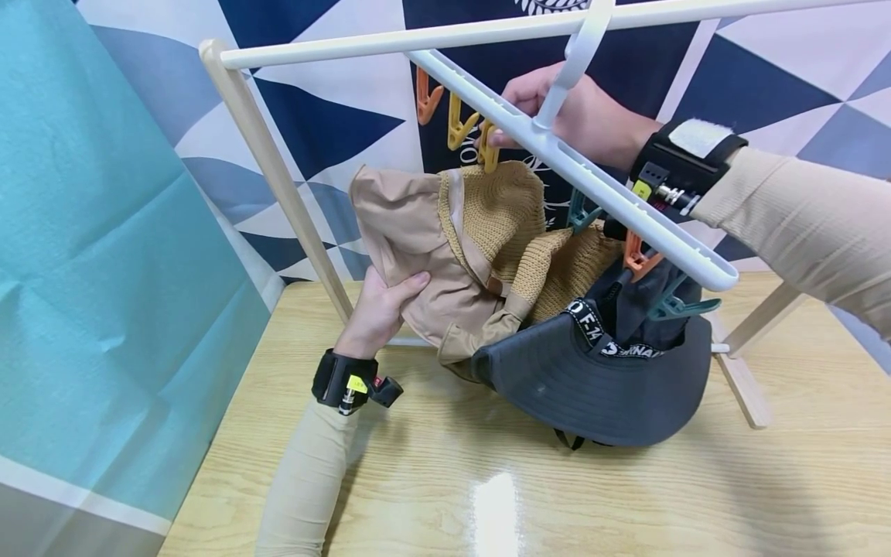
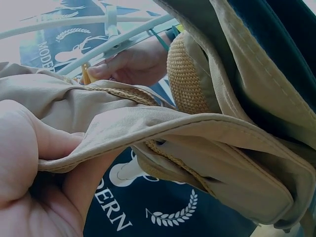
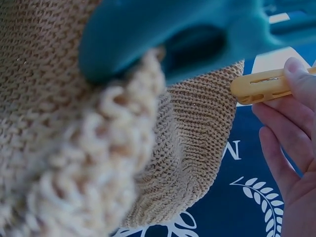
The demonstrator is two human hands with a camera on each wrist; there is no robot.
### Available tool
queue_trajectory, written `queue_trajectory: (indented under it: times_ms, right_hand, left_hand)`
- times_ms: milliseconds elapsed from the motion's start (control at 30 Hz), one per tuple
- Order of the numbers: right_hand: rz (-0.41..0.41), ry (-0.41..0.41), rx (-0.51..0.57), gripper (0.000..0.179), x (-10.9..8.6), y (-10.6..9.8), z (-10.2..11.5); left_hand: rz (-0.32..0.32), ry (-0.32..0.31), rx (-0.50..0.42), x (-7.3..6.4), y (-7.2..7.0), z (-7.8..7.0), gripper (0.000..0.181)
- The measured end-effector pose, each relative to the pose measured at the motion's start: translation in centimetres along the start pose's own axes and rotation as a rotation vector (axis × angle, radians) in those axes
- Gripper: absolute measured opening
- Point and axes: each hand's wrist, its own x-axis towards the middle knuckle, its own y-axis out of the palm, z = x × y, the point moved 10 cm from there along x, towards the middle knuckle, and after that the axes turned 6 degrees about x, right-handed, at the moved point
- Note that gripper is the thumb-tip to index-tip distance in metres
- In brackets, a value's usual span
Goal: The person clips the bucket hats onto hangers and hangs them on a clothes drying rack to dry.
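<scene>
A tan sun hat (image 1: 494,205) with a knitted crown and a wide cloth brim (image 1: 400,220) hangs under the white clip hanger (image 1: 529,139). My left hand (image 1: 379,313) pinches the brim's edge between thumb and fingers, as the left wrist view confirms. Up at the crown, my right hand (image 1: 578,116) pinches a yellow clothespin (image 1: 489,147) attached to the hanger. In the right wrist view the tip of that clothespin (image 3: 261,88) touches the edge of the knit; whether it bites the fabric I cannot tell.
Beside it, a second knitted piece (image 1: 578,263) hangs from a teal clip (image 1: 581,213), and a dark grey bucket hat (image 1: 612,379) from orange and teal clips. An orange clip (image 1: 426,97) and another yellow clip (image 1: 459,124) dangle left. A white rail (image 1: 334,48) holds the hanger above a wooden tabletop (image 1: 431,464).
</scene>
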Motion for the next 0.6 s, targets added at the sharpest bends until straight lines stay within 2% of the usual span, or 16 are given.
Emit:
queue_trajectory:
  times_ms: [600]
  right_hand:
    - [0.004, -0.015, -0.006, 0.006, -0.18, 0.06, 0.04]
  left_hand:
    - [0.015, 0.005, -0.012, -0.19, 0.43, -0.24, 0.043]
